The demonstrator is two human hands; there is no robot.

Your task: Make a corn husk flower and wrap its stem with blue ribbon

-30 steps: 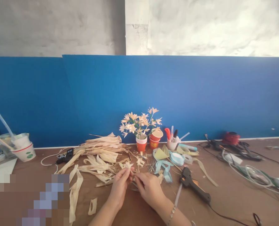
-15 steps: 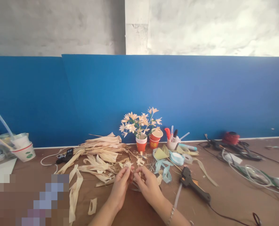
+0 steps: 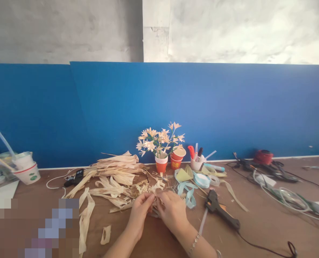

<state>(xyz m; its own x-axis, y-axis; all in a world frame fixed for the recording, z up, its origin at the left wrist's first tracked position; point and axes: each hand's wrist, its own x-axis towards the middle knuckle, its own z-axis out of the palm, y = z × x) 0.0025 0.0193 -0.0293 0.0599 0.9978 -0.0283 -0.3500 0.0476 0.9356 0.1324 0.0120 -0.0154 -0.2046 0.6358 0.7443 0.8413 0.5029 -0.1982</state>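
Observation:
My left hand (image 3: 140,212) is closed in a pinch at the front middle of the table, its fingertips just under a small corn-husk flower (image 3: 154,187). Pale petals stick up above the fingers, and its lower end is hidden. Close against it, my right hand (image 3: 172,209) is also pinched, with the fingers curled inward and whatever they hold covered. Dry corn husks (image 3: 116,168) are heaped to the left of the hands. Beyond them, finished husk flowers on green stems (image 3: 159,139) stand in a stack of orange-and-white paper cups (image 3: 162,165).
To the right lies a black glue gun (image 3: 221,210) with its cord running forward. Blue ribbon (image 3: 190,197), ribbon rolls (image 3: 201,180) and a cup of pens (image 3: 196,164) sit behind it. Cables (image 3: 288,200) spread farther right. White cups (image 3: 27,173) stand at left.
My right hand has turned and come closer to the left one, its back now more toward me. My left fingertips have shifted slightly right and down. The things on the table stay put.

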